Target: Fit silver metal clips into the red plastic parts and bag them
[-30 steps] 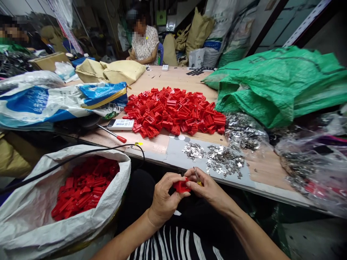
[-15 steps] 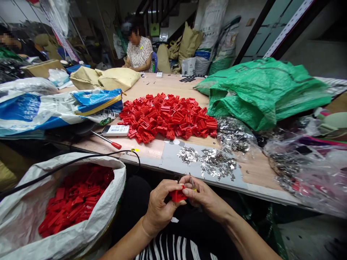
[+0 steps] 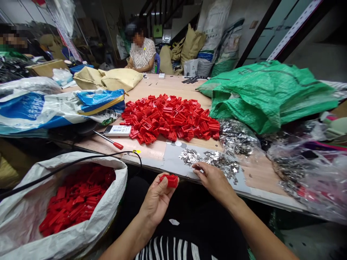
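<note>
My left hand (image 3: 155, 200) is closed around a red plastic part (image 3: 172, 181), a small hollow housing, held above my lap in front of the table edge. Over the front of the table reaches my right hand (image 3: 211, 178), thumb and fingers drawn together at the small silvery metal pieces (image 3: 189, 156). What sits between those fingertips is too small to make out. A second heap of metal pieces (image 3: 232, 167) lies just beyond the right hand, partly covered by it. Behind both heaps spreads a large pile of red plastic parts (image 3: 168, 117).
A white sack (image 3: 114, 213) holding more red parts stands at my left. A red-handled tool (image 3: 117, 145) and a phone-like device (image 3: 119, 130) lie left of the pile. Green sacking (image 3: 260, 94) and clear bags of metal pieces (image 3: 238, 137) are right. A person (image 3: 142, 54) sits across the table.
My hands have come apart. The right one has moved from the red part forward to the metal pieces; the thin pointed tool seen in it no longer shows. The left still holds the red part.
</note>
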The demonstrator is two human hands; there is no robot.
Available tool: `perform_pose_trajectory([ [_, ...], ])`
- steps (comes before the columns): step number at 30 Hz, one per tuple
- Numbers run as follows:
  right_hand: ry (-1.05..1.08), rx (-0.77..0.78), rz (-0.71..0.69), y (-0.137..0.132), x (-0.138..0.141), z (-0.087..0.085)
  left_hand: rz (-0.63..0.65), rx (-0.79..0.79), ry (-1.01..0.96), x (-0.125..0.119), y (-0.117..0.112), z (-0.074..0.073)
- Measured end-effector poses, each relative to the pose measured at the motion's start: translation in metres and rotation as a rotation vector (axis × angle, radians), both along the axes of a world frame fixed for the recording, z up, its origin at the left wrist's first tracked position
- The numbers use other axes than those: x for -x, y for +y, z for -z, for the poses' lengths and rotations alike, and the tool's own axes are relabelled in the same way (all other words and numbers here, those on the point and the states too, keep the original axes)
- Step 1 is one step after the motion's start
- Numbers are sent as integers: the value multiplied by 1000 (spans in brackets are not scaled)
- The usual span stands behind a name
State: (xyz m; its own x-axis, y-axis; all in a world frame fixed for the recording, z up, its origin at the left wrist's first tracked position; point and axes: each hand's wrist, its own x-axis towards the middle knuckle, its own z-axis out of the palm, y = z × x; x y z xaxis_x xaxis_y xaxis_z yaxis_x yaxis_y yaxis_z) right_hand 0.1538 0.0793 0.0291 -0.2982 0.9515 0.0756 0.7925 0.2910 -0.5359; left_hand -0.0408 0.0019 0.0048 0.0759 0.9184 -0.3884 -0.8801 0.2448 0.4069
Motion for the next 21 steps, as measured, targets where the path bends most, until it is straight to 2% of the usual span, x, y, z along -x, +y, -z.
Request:
perform_pose_trajectory([
  [3, -158, -76, -26, 10, -1, 11, -22, 110, -105, 2, 1, 4],
  [6, -260, -75, -44, 13, 1, 16, -32, 186, -166, 3, 3, 3],
  [12, -294, -73, -19, 18, 4, 15, -41, 271, -213, 3, 8, -4],
  [17, -319, -55, -32, 18, 6, 11, -18, 265, -177, 2, 8, -1],
  [19, -312, -54, -27, 16, 6, 10, 10, 196, -116, 1, 7, 0],
  [21, -257, -43, -8, 14, 6, 9, 16, 59, 33, 1, 7, 0],
])
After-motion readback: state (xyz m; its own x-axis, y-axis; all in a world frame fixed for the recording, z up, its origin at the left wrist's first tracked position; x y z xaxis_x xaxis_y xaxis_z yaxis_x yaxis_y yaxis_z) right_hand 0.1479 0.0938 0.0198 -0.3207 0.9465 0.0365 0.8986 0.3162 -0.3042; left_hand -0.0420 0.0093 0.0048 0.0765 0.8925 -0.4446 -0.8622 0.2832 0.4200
